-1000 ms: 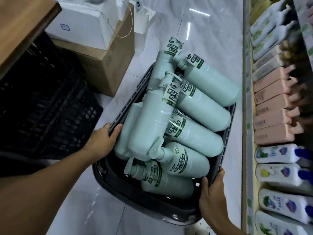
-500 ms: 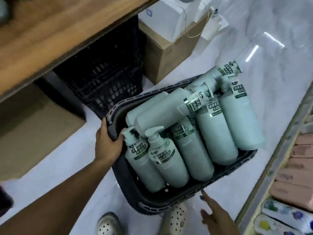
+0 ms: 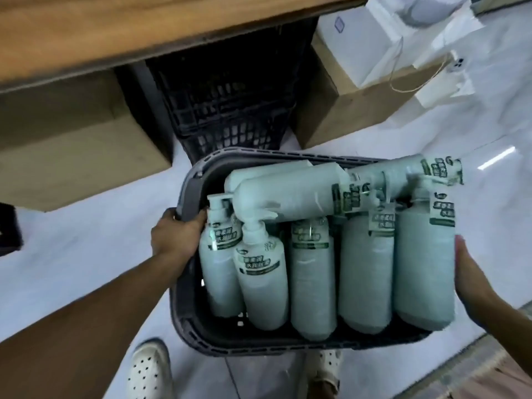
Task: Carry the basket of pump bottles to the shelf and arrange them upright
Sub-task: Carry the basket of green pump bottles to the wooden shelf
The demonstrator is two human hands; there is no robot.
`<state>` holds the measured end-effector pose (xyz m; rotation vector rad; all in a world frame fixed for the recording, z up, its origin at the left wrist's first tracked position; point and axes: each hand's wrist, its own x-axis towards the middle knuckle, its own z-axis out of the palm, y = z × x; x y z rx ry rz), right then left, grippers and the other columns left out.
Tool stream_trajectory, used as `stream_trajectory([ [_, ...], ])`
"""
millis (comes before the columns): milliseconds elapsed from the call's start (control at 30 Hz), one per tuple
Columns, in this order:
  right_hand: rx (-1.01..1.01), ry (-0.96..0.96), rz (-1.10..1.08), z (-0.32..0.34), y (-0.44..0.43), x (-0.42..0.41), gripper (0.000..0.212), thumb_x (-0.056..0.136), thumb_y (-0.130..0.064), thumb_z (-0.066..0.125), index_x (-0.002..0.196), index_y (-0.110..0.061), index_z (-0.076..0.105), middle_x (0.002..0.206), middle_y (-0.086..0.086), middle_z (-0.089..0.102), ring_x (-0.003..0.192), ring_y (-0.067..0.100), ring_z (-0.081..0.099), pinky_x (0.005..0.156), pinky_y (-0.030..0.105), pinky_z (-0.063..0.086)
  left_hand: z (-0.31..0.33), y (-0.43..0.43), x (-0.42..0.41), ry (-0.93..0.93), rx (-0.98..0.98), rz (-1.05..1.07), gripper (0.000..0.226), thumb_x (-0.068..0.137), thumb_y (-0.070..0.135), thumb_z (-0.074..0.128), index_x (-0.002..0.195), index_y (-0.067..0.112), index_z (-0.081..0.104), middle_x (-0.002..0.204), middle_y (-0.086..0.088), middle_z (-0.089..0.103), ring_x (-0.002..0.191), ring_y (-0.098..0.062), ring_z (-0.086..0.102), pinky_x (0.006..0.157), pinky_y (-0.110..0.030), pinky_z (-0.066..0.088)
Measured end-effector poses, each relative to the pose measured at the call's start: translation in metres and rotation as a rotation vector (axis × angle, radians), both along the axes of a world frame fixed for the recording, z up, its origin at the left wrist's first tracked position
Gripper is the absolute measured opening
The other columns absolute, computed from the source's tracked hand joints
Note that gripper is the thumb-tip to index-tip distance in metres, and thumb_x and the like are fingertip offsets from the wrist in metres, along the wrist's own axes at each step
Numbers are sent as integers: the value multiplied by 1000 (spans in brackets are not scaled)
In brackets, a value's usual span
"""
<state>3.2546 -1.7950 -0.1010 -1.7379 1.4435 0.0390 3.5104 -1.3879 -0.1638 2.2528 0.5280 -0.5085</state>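
Note:
A dark grey plastic basket (image 3: 194, 182) hangs above the white floor, held between both hands. Several pale green pump bottles (image 3: 312, 283) lie side by side in it, pumps pointing away from me, and two more bottles (image 3: 288, 194) lie crosswise on top. My left hand (image 3: 175, 237) grips the left rim, fingers curled over the edge. At the basket's right end, beside the outermost bottle, my right hand (image 3: 472, 275) holds on, its fingers hidden behind that bottle. The shelf edge (image 3: 460, 367) shows only at the bottom right corner.
A wooden tabletop (image 3: 115, 30) spans the upper left, with a black crate (image 3: 230, 105) and a cardboard box (image 3: 72, 145) under it. Another cardboard box (image 3: 345, 110) carries white boxes (image 3: 359, 38) at upper right. My white shoe (image 3: 149, 370) is below the basket.
The view and basket swung away from the shelf toward the table. My right hand let go of the basket's near corner, hovered free, then came back to its right end. My left hand kept its grip.

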Motion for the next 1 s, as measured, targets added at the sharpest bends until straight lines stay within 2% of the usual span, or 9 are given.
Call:
stream_trajectory([
  [100,187,-60,-6,-9,3,9,75,90,-81,25,119,-29,70,119,11,71,111,31,66,103,53,47,0,8,-16,7,66,-18,62,59,68,57,99,21,64,92,0,66,87,-27,60,72,-30,41],
  [200,151,-33,-85,-7,-3,11,70,91,-81,24,104,-33,72,110,9,74,103,29,68,100,52,49,0,7,-25,14,48,-42,48,64,61,59,92,23,63,83,1,63,79,-25,55,70,-32,40],
  [333,113,-16,-93,-8,0,21,71,91,-81,22,100,-32,73,104,7,75,98,29,69,95,50,51,0,3,-7,-7,40,-40,23,81,43,68,90,24,58,81,-2,60,74,-23,52,70,-34,40],
  [467,85,-38,-71,-18,19,25,74,88,-82,20,104,-32,72,104,6,74,99,30,67,97,56,50,6,17,8,-23,31,14,21,81,38,69,92,23,61,82,-2,63,77,-26,57,72,-33,42],
  [633,88,-50,-58,-27,46,50,80,82,-90,18,108,-37,72,107,7,73,102,32,66,99,58,48,9,43,40,-54,21,39,17,80,34,70,93,25,63,75,5,62,66,-14,54,71,-31,41],
  [767,92,-91,18,-32,74,75,79,81,-91,15,103,-41,72,99,0,77,96,28,70,94,56,52,7,77,60,-82,67,39,17,80,33,69,96,28,64,85,-4,64,78,-25,56,73,-32,43],
  [833,95,-107,53,-32,88,86,79,80,-91,14,99,-41,72,88,-5,78,88,24,73,87,51,55,4,97,67,-74,78,69,25,78,35,69,102,26,67,88,-6,66,82,-28,59,74,-35,47],
  [933,104,-138,105,-33,110,100,81,73,-97,15,101,-45,71,84,-13,77,78,15,75,76,41,55,-1,127,71,-59,48,116,35,72,39,67,104,26,66,89,-8,68,83,-32,63,79,-42,53],
  [1000,114,-154,133,-33,125,110,77,73,-98,16,99,-49,70,83,-16,77,71,6,73,73,38,52,-5,150,71,-74,75,130,26,77,35,68,102,27,66,84,-7,69,78,-31,63,69,-38,51],
])
